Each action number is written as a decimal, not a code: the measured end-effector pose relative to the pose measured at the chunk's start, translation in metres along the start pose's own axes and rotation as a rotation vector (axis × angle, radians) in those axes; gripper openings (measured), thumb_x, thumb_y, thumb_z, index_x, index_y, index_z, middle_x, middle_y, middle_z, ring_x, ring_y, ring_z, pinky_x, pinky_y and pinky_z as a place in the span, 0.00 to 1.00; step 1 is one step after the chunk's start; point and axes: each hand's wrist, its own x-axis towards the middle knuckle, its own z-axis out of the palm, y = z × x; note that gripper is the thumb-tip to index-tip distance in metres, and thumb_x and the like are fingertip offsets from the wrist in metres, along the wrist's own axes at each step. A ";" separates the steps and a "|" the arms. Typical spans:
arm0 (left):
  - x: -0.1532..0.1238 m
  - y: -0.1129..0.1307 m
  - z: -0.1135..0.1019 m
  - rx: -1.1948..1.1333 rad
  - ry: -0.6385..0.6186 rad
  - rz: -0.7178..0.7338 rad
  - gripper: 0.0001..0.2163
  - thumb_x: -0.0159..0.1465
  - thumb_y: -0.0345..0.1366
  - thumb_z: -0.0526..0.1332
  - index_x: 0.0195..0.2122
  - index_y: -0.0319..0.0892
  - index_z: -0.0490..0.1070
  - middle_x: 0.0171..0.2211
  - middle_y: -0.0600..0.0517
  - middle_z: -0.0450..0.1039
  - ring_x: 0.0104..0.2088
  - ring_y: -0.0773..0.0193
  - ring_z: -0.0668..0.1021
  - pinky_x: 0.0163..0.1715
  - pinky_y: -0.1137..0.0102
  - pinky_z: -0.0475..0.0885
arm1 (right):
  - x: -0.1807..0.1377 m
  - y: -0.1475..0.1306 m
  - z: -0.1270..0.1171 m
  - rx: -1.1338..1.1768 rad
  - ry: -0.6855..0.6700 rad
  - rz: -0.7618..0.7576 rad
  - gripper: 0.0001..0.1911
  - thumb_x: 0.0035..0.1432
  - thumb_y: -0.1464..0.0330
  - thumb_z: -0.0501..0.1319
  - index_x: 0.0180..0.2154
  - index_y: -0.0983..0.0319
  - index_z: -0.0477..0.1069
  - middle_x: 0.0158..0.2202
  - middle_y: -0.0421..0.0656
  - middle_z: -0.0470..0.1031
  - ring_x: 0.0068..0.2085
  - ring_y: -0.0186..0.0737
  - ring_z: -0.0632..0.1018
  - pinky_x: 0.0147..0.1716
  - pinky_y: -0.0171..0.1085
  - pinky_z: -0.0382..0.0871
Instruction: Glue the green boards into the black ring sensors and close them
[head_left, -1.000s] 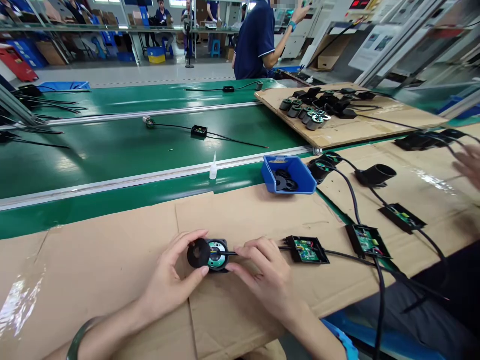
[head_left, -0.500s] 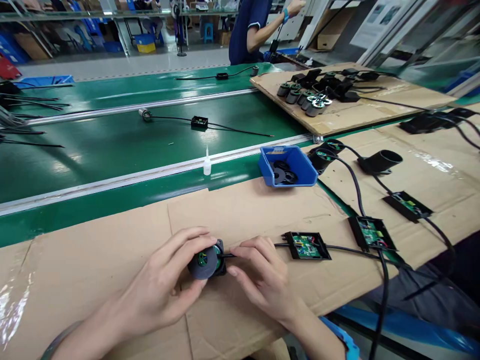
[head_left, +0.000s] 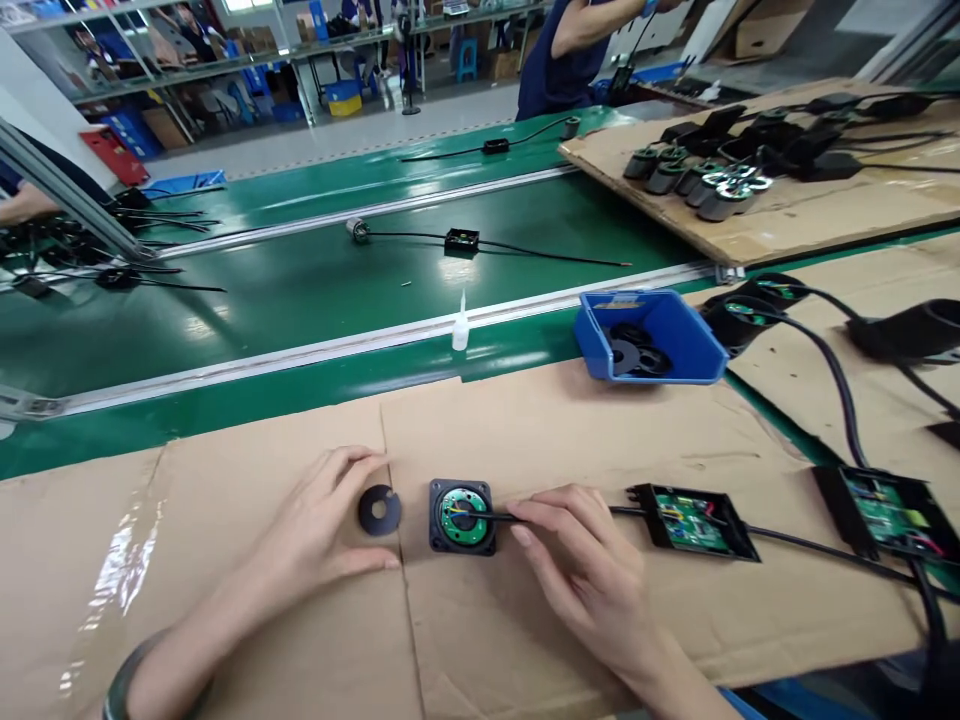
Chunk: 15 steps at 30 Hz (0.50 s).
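A dark ring-shaped disc point(head_left: 379, 511) lies flat on the cardboard, between the spread thumb and fingers of my left hand point(head_left: 322, 530), which is open. To its right sits a square black housing point(head_left: 463, 517) with a round green circuit board facing up. A black cable point(head_left: 501, 517) comes out of that board, and my right hand point(head_left: 585, 570) pinches it between thumb and fingers. Farther right, the same cable runs into an open black box with a circuit board point(head_left: 701, 522).
A blue bin point(head_left: 651, 338) of black rings stands behind the work, with a small white dropper bottle point(head_left: 460, 325) to its left. More wired boxes point(head_left: 889, 515) lie at right. Assembled parts cover a raised board point(head_left: 720, 180). A co-worker point(head_left: 570, 50) is at the far side.
The disc that my left hand held at the housing now lies on the cardboard to its left, let go. My right hand still grips the cable. The whole view has shifted.
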 end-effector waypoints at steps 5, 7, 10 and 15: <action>-0.002 0.001 0.016 0.101 0.116 -0.030 0.13 0.64 0.44 0.61 0.46 0.44 0.72 0.40 0.47 0.75 0.39 0.54 0.79 0.38 0.61 0.78 | 0.002 -0.001 -0.001 -0.019 -0.014 0.033 0.11 0.62 0.78 0.58 0.43 0.59 0.71 0.32 0.43 0.76 0.33 0.40 0.75 0.33 0.42 0.68; 0.002 0.007 0.010 0.055 0.195 0.051 0.13 0.65 0.40 0.60 0.49 0.44 0.71 0.43 0.48 0.75 0.41 0.57 0.80 0.39 0.66 0.78 | 0.003 -0.002 -0.001 -0.019 -0.018 0.053 0.09 0.62 0.77 0.58 0.42 0.59 0.70 0.32 0.43 0.76 0.33 0.40 0.75 0.33 0.42 0.68; 0.012 0.027 0.000 -0.032 0.315 0.228 0.15 0.66 0.32 0.59 0.54 0.44 0.69 0.49 0.46 0.72 0.49 0.59 0.77 0.45 0.70 0.77 | 0.004 -0.002 -0.002 -0.013 -0.021 0.060 0.08 0.62 0.78 0.59 0.40 0.60 0.70 0.31 0.43 0.76 0.32 0.40 0.76 0.32 0.41 0.67; 0.026 0.056 0.002 -0.104 0.257 0.401 0.14 0.67 0.29 0.60 0.54 0.40 0.70 0.52 0.44 0.72 0.51 0.62 0.77 0.50 0.71 0.76 | 0.006 -0.003 -0.004 0.030 -0.011 0.034 0.10 0.59 0.81 0.60 0.40 0.63 0.71 0.31 0.43 0.76 0.31 0.39 0.75 0.32 0.40 0.65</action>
